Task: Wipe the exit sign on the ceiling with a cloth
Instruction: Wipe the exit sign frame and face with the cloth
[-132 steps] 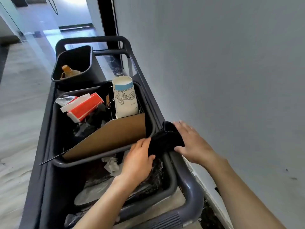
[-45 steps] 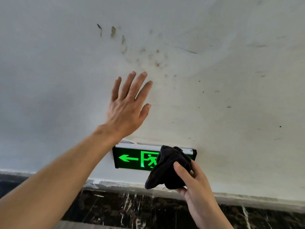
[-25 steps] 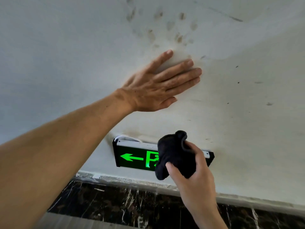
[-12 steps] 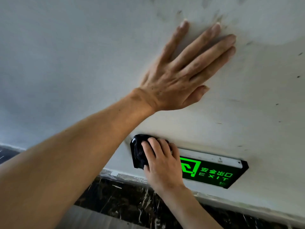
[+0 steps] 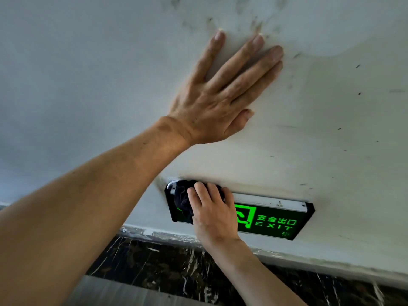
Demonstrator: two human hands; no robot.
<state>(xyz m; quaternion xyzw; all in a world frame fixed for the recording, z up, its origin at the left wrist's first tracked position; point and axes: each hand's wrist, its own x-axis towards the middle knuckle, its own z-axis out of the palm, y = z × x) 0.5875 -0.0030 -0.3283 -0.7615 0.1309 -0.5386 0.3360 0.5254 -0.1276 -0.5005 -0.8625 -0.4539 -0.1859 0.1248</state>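
**Cloth reaches the sign's left end**

Since a second ago the right hand (image 5: 215,214) has slid the cloth (image 5: 182,200) from the exit sign's (image 5: 273,220) middle to its left end — uncovering the EXIT lettering, hiding the arrow.

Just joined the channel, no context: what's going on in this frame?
A person is cleaning a lit green exit sign mounted on the ceiling. The right hand presses a dark cloth against the sign's left end, covering that part of the face. The left hand is flat on the ceiling above, fingers spread, apparently for bracing. The sign's right part, with the EXIT lettering, is uncovered.
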